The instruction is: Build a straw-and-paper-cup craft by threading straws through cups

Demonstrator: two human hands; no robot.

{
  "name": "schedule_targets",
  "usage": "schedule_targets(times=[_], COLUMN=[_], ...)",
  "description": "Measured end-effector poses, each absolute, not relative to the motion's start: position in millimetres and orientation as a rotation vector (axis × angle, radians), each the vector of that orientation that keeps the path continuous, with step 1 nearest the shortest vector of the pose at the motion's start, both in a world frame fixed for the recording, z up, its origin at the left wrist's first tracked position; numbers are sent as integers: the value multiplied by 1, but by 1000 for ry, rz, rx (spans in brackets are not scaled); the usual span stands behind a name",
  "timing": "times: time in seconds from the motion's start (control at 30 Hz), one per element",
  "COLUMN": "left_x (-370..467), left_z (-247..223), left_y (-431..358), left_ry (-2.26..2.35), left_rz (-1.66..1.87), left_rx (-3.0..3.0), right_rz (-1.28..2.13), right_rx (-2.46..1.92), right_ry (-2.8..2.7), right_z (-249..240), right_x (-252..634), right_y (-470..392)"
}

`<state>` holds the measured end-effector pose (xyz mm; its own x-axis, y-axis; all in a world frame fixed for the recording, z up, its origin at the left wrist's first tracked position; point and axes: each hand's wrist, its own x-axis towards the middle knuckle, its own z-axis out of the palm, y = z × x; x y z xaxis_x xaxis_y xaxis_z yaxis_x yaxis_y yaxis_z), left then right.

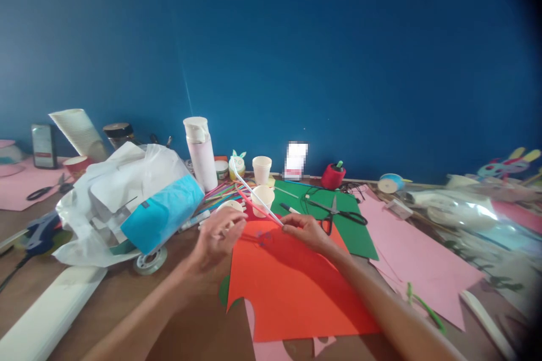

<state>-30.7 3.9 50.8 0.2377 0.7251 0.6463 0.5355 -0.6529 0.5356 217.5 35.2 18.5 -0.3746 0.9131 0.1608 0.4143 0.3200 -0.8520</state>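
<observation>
Thin white and pink drinking straws are pinched in your right hand above the red-orange paper sheet, tips blurred. Your left hand hovers beside them, fingers loosely curled, touching nothing clearly. Black scissors lie on green paper; a white foam cup sits behind.

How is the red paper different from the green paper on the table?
The red paper lies nearest, right under the left hand and right hand; the green paper lies farther back. The green paper has black scissors on it; the red paper has none. The red paper has a notched cut edge. Both lie flat.
</observation>
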Motion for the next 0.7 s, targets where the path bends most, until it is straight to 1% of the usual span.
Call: schedule_targets(times=[0.03,0.13,0.27,0.43,0.7], left_x=[-21,-1,1,-11,-31], left_z=[48,43,45,40,30], left_y=[-1,-11,-10,6,25], left_ry=[1209,1165,1049,1056,1395], left_rz=[1304,1305,1262,1240,1277], left_rx=[2240,2190,2416,2549,2570], right_rz=[948,901,897,912,910], right_rx=[-1173,-1149,-1114,-1120,-1129], right_ry=[-1921,-1884,-1884,-1875,-1865], right_z=[21,26,30,29,21], right_x=[214,204,197,198,200], right_y=[32,24,17,18,23])
